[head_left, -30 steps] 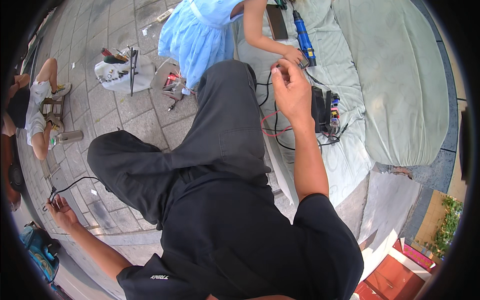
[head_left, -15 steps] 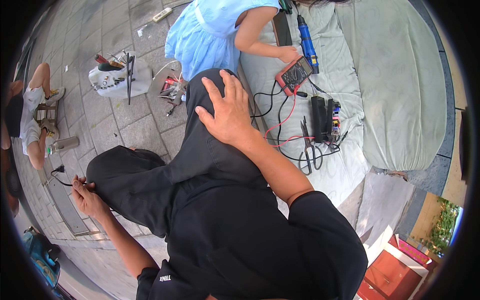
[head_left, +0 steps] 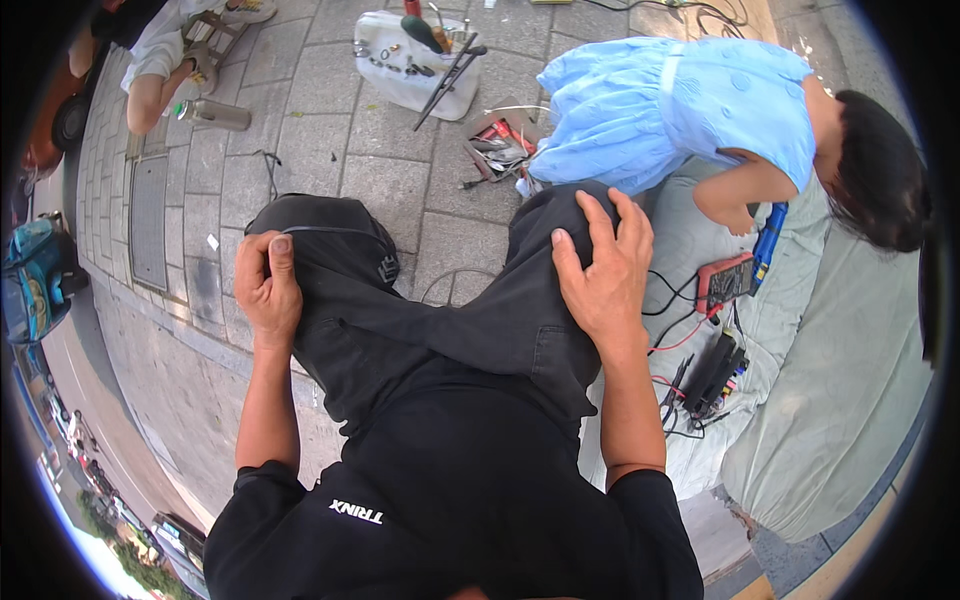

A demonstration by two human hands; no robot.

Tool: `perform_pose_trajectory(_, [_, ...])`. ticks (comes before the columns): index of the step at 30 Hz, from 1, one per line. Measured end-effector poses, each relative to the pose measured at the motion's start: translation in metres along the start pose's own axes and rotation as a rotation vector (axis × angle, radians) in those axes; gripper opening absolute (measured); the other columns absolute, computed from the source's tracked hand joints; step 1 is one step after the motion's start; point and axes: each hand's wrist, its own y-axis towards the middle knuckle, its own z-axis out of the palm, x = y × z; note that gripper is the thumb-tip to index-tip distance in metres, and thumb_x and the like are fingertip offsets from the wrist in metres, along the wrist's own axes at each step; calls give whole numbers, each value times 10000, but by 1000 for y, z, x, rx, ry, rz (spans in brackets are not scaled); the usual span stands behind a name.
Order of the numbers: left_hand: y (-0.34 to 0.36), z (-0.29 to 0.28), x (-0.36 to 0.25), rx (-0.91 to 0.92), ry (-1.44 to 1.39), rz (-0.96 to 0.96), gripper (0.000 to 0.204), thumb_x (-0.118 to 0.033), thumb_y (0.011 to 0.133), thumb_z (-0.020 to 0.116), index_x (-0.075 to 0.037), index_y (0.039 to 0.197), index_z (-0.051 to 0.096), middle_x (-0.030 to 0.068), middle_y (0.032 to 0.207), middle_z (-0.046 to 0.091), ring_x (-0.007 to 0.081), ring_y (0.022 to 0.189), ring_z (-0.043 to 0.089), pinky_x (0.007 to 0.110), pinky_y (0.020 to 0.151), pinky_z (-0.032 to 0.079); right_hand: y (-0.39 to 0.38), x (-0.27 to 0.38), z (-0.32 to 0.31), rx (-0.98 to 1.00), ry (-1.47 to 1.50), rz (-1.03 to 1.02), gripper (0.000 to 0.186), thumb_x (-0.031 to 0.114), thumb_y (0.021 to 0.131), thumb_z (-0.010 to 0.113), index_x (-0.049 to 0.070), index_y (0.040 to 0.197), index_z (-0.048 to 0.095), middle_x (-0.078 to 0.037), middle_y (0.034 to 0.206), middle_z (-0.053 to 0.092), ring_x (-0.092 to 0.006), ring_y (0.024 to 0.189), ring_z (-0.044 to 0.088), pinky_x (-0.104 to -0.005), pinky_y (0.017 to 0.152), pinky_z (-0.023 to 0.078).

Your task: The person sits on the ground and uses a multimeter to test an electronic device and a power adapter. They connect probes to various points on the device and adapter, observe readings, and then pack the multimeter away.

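My left hand (head_left: 268,295) is closed beside my left knee, around a thin black power cord (head_left: 330,229) that runs across the trouser leg. The cord's plug end (head_left: 268,160) lies on the paving beyond that knee. My right hand (head_left: 612,275) rests on my right knee with its fingers spread, holding nothing. Right of it, on a pale padded cloth (head_left: 700,465), lies a red-and-black multimeter (head_left: 724,282) with red and black leads. Nearer are a black rectangular case (head_left: 712,375) and partly hidden scissors (head_left: 676,385).
A person in a blue dress (head_left: 690,110) leans over the cloth by a blue tool (head_left: 768,240). Ahead stand a cut white container (head_left: 400,85) of tools and a box of tools (head_left: 500,145). A metal bottle (head_left: 215,114) and another seated person (head_left: 160,70) are at far left.
The view has swung left, so the cloth and multimeter sit farther right and lower. My left hand, still with the cord, has come up beside the knee. My right hand stays on its knee.
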Motion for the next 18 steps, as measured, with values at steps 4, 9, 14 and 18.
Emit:
perform_pose_trajectory(4, [21,-8,-4,152,174,115,393,-303,961,763,-65,750,533,46,704,468,225,672,433,367,648,334,20,6,11,45,-111,31,483,216,871,773,79,1325,677,-219,1457,528,-455,1364,463,-564,1145,365])
perform_pose_trajectory(9, [49,-14,4,195,280,32,440,-168,887,814,-86,681,434,51,644,381,244,608,374,386,601,293,64,-2,17,228,-3,138,407,157,841,782,71,1231,704,-196,1417,564,-424,1320,502,-537,1125,383])
perform_pose_trajectory(14, [63,-27,10,173,313,-252,402,-42,811,789,-95,645,427,72,610,424,306,566,439,434,579,336,103,10,13,448,-18,172,340,246,858,774,118,1168,721,-139,1364,601,-374,1302,534,-509,1086,409])
perform_pose_trajectory(18, [66,-49,0,273,326,-458,374,-139,859,763,-79,636,469,116,616,509,368,601,540,492,580,414,108,21,-8,616,-69,254,330,314,897,731,110,1157,737,-120,1341,630,-362,1283,560,-490,1092,435])
